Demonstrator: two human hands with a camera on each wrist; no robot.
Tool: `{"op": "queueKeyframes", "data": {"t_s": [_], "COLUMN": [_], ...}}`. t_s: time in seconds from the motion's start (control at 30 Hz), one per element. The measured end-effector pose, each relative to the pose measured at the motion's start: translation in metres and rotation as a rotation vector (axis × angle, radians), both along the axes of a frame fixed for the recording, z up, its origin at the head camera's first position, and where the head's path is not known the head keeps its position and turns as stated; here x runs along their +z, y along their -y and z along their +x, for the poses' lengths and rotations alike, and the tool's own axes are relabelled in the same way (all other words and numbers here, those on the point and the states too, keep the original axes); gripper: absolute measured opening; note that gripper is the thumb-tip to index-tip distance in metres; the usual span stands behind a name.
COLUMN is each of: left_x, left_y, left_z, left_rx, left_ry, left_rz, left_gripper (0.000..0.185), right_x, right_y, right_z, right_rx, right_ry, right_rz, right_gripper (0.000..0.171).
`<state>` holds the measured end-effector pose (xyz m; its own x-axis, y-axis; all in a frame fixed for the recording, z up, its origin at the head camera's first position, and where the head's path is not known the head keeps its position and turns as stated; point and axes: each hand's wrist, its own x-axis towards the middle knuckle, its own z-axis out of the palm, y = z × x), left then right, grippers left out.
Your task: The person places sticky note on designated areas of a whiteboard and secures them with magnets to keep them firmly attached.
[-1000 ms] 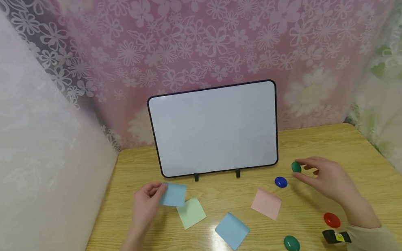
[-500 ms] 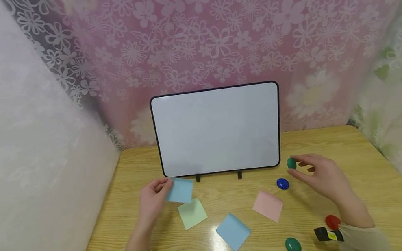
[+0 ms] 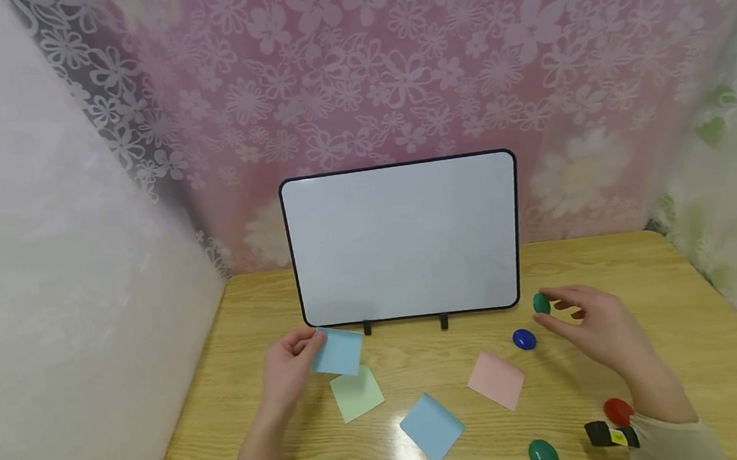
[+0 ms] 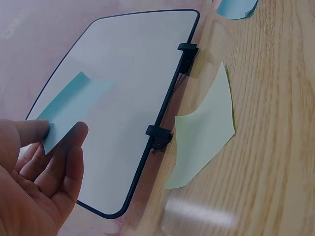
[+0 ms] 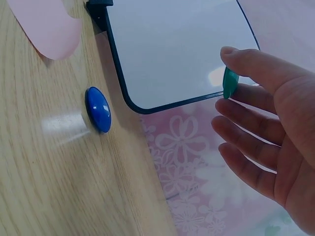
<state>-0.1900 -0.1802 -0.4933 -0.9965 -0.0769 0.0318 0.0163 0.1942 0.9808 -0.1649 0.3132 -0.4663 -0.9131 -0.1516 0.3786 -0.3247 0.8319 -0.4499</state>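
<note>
Blue paper (image 3: 341,352) and green disc (image 3: 540,303), raised near the lower corners of a whiteboard (image 3: 406,241).
Left hand (image 3: 286,368) pinches the paper, right hand (image 3: 600,327) the disc; a red disc (image 3: 617,410) (head view only) lies beside the right sleeve (image 3: 675,441).

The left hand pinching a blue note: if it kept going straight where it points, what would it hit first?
Probably the whiteboard, near its lower left corner. The blue note in the left hand would likely touch before the fingers. The gap's depth is unclear.
</note>
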Motion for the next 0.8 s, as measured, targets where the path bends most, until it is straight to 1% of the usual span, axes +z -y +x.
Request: {"op": "queueKeyframes", "data": {"t_s": [0.13, 0.23, 0.4, 0.5, 0.63, 0.7, 0.8], "left_x": [-0.003, -0.002, 0.002, 0.003, 0.004, 0.005, 0.005], "left_y": [-0.001, -0.002, -0.006, -0.008, -0.013, -0.017, -0.021], "left_z": [-0.001, -0.001, -0.002, -0.002, -0.004, -0.006, -0.009], "left_rx": [0.005, 0.007, -0.02, -0.018, 0.005, 0.008, -0.001], "left_ry": [0.003, 0.004, 0.007, 0.011, 0.018, 0.019, 0.02], "left_rz": [0.01, 0.007, 0.024, 0.033, 0.028, 0.024, 0.033], "left_gripper": [0.019, 0.02, 0.023, 0.026, 0.027, 0.027, 0.028], "right_x": [-0.002, -0.001, 0.003, 0.004, 0.006, 0.008, 0.01], "right_y": [0.0, 0.001, 0.0, 0.0, 0.003, 0.006, 0.012], "right_z": [0.0, -0.001, 0.001, 0.002, -0.002, -0.004, -0.007], "right_rx": [0.002, 0.008, 0.006, 0.004, 0.022, 0.035, 0.061], "right_ry": [0.01, 0.019, -0.016, -0.035, -0.002, 0.022, 0.032], "right_rz": [0.013, 0.011, 0.003, 0.017, 0.029, 0.035, 0.04], "right_gripper": [0.048, 0.049, 0.048, 0.047, 0.048, 0.048, 0.048]}}
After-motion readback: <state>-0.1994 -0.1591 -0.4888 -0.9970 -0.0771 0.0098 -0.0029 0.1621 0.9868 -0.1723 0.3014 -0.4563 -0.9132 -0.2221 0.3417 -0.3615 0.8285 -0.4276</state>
